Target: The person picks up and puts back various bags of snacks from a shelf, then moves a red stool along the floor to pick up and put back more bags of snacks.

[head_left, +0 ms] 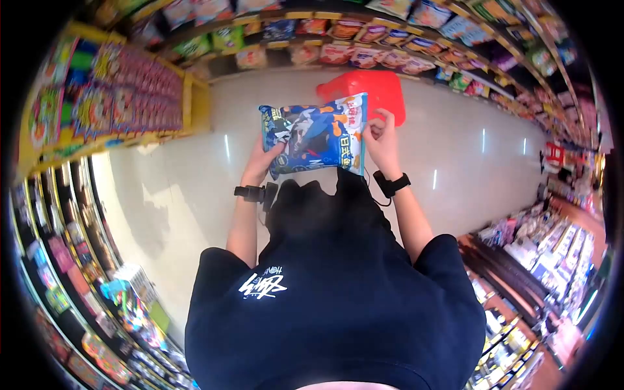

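Status: one blue snack bag (315, 136), both hands on it, held up over the floor in front of the body. Printed side up to the camera, roughly level, one end slightly higher in view. It's off any shelf and not in the red plastic container (364, 84). Bag looks full, no tear visible; can't confirm both end seals are intact.

Left hand (260, 156): closed on the bag's left end, thumb over the front, fingers hidden behind. Right hand (385, 140): thumb and fingertips appear to pinch the right edge, other fingers loosely curled. Black bands on both wrists.

Surface: no desk under the bag. Pale glossy floor (468, 149) with light streaks reflected in it. Red container sits toward the floor's far edge, near the foot of the shelves, partly behind the right hand in view; can't see what's inside.

Room: shop aisle. Far side is curved by the lens, shelves (299, 15) packed with snack bags. Yellow display stand (196, 104) at far left, more stocked racks near left, low goods displays at right. Edges too distorted to read labels.
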`<action>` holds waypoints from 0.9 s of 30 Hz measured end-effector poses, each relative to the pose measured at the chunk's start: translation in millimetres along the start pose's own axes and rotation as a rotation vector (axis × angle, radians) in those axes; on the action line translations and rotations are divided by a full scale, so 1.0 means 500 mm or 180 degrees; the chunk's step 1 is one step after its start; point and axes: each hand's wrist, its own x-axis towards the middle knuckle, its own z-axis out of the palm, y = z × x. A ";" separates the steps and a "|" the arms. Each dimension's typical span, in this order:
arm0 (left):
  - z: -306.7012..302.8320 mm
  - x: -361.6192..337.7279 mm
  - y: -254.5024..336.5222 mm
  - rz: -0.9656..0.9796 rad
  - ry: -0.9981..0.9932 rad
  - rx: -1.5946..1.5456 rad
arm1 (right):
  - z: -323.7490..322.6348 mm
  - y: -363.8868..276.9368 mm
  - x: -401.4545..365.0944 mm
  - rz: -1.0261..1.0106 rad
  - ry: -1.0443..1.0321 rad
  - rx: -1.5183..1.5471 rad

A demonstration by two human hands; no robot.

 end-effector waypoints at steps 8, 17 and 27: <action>0.182 0.283 -0.246 -0.1037 -0.0165 -0.0065 | -0.225 0.307 0.093 0.0201 0.0518 -0.0444; 0.332 0.491 -0.369 -0.2086 0.0014 0.1466 | -0.324 0.566 0.214 0.1044 0.0518 -0.0827; 0.356 0.709 -0.430 -0.1912 -0.0155 0.1420 | -0.340 0.659 0.421 0.0890 0.0395 -0.1447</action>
